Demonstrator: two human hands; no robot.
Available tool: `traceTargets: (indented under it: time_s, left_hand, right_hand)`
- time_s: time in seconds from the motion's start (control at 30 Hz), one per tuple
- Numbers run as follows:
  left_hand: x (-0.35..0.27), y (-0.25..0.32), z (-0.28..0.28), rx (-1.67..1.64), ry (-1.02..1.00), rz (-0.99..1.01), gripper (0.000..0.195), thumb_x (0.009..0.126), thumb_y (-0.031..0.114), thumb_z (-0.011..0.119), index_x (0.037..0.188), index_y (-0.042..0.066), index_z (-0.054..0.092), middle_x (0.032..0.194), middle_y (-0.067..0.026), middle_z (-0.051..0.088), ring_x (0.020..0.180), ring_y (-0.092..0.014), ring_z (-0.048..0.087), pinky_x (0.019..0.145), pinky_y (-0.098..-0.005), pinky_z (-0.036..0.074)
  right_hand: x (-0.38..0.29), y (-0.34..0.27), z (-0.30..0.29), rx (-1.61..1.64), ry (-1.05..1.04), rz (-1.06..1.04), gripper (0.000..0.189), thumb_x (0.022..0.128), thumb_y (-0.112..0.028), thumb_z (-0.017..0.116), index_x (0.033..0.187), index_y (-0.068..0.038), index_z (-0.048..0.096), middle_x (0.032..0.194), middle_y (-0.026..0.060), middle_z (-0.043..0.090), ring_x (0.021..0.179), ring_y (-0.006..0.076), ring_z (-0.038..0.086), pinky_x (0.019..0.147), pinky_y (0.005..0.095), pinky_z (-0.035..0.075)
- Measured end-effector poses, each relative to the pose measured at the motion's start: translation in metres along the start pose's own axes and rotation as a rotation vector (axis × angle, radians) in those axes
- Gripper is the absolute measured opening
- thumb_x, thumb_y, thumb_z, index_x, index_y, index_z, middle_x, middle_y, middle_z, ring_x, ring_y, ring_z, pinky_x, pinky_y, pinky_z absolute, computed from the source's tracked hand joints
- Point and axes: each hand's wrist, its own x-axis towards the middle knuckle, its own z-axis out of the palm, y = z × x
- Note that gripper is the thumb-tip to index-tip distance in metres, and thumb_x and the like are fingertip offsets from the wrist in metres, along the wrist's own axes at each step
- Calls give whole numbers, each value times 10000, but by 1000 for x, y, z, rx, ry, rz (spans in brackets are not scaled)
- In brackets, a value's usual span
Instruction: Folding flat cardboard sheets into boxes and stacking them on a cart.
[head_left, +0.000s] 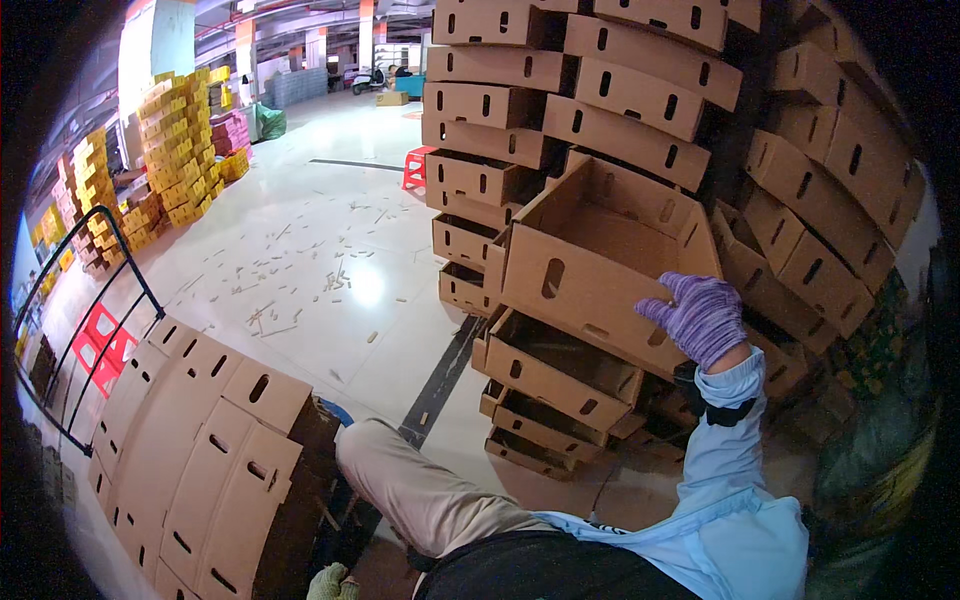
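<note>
My right hand (694, 319), in a purple knitted glove, grips the near right rim of an open cardboard box (585, 285). That box has oval hand slots, looks empty inside and sits tilted on a stack of like boxes (555, 367). Only part of my left hand (331, 583) shows at the bottom edge, in a pale knitted glove; its fingers are mostly cut off by the frame. Close to it lies a pile of flat cardboard box blanks (202, 457) with slots cut in them.
Tall stacks of cardboard boxes (637, 75) rise ahead, with more boxes (817, 195) to the right. A black cart handle (124, 255) and a red stool (101, 349) stand left. Cardboard scraps (262, 319) litter the floor. Yellow boxes (176, 150) are stacked farther off.
</note>
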Motion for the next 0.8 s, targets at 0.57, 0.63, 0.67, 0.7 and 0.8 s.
traceTargets:
  time_s: [0.57,0.63,0.67,0.7,0.8]
  left_hand:
    - [-24,-61,-57,-342,684,-122,276,839,75,659,1098,-11,611,1022,-156,655,977,-280,624,900,-367,476]
    - [-34,-90,-89,-50,817,-183,320,850,125,650,1136,-7,596,1094,-179,626,1090,-318,569,985,-393,418]
    - [-36,-94,-108,133,874,-242,347,855,153,644,1157,-6,584,1130,-188,610,1136,-335,537,1016,-402,387]
    - [-44,-99,-124,324,925,-324,374,860,180,639,1179,-4,572,1167,-198,595,1182,-353,505,1048,-412,357]
    - [-58,-157,-149,338,1153,-609,444,877,246,609,1245,11,529,1257,-219,542,1267,-379,415,1072,-427,310]
  right_hand:
    - [-11,-181,75,774,269,-852,254,776,-173,715,998,-65,655,964,129,652,894,297,631,806,397,503]
    - [-1,-235,104,880,121,-937,266,779,-202,714,1003,-72,656,973,134,652,913,302,628,819,394,502]
    - [7,-261,115,912,58,-953,276,784,-219,709,1013,-75,655,984,141,650,932,306,624,830,393,499]
    - [18,-297,137,989,-4,-979,292,825,-270,666,1047,-80,649,1036,150,641,994,314,608,869,393,490]
    - [46,-416,203,933,-87,-899,450,869,-397,589,1171,-63,597,1224,164,580,1174,325,519,997,413,414]
